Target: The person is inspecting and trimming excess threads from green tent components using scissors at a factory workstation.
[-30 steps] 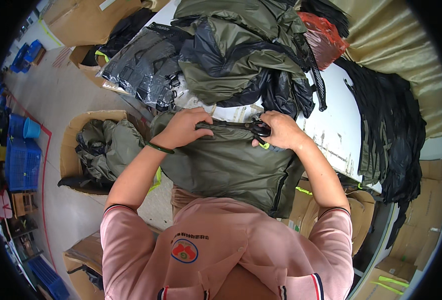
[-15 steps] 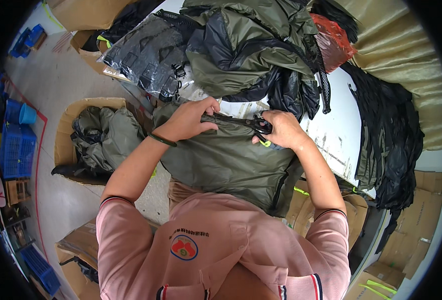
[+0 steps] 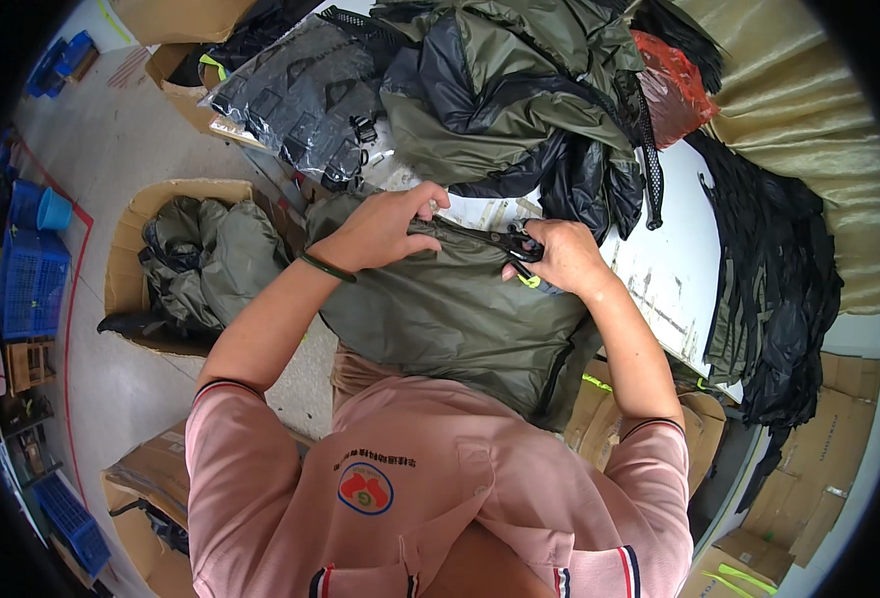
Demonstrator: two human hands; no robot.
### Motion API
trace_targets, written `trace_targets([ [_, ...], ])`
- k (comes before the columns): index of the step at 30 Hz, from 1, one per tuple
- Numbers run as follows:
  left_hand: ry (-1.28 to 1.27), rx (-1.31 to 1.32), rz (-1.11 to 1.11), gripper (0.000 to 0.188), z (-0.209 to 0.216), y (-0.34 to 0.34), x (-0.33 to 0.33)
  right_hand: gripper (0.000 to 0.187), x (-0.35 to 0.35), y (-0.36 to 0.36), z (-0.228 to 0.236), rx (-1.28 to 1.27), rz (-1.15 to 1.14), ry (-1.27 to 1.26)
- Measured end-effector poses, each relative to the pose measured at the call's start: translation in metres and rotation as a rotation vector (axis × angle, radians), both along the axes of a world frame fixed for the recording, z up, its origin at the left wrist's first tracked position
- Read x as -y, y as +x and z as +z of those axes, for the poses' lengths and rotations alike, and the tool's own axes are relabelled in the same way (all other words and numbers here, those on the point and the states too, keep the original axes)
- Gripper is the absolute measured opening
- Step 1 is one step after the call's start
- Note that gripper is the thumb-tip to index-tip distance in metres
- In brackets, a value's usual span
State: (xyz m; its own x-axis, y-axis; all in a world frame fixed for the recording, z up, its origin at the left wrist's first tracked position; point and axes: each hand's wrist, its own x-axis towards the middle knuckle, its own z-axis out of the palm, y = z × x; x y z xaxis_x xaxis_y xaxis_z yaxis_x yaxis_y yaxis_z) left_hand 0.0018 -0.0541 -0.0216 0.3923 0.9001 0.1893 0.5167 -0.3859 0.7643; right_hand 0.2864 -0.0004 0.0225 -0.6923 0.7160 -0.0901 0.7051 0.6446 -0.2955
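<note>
An olive-green fabric bag point(image 3: 450, 319) with a dark top edge lies across my lap and against the table's near edge. My left hand point(image 3: 385, 231) rests at the left part of that top edge, its thumb and bent fingers apart with a gap between them. At the edge's right end, my right hand point(image 3: 565, 254) is closed round a black hard piece point(image 3: 520, 244); it looks like a buckle, though the fingers partly cover it. A bright yellow-green tab point(image 3: 529, 280) shows just below this hand. A dark zip-like line runs down the bag's right side.
Heaped olive and black fabric point(image 3: 520, 90) covers the white table point(image 3: 664, 259), beside a clear plastic bag of black parts point(image 3: 305, 100) and a red bag point(image 3: 674, 90). Black straps point(image 3: 774, 269) hang at the right. A cardboard box point(image 3: 126, 269) of olive fabric stands left.
My left thumb and fingers have spread slightly farther apart at the bag's edge. My right hand keeps its hold on the black piece. The whole view has shifted slightly.
</note>
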Motion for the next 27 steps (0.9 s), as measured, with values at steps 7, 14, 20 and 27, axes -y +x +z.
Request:
trace_targets([
  [7,-0.061,-0.007,0.035,0.057,0.004,0.002,0.001,0.053,0.005,-0.010,0.006,-0.048,0.026,0.018],
  [14,-0.021,0.000,0.009,0.058,0.004,0.002,0.002,0.055,0.009,-0.026,0.007,-0.118,0.072,0.089],
  [20,-0.024,0.008,-0.005,0.059,0.003,0.001,0.003,0.055,0.012,-0.029,0.004,-0.033,0.018,0.060],
  [27,0.011,0.008,0.017,0.060,0.003,0.001,0.006,0.055,0.020,-0.028,-0.002,0.006,-0.044,0.014],
])
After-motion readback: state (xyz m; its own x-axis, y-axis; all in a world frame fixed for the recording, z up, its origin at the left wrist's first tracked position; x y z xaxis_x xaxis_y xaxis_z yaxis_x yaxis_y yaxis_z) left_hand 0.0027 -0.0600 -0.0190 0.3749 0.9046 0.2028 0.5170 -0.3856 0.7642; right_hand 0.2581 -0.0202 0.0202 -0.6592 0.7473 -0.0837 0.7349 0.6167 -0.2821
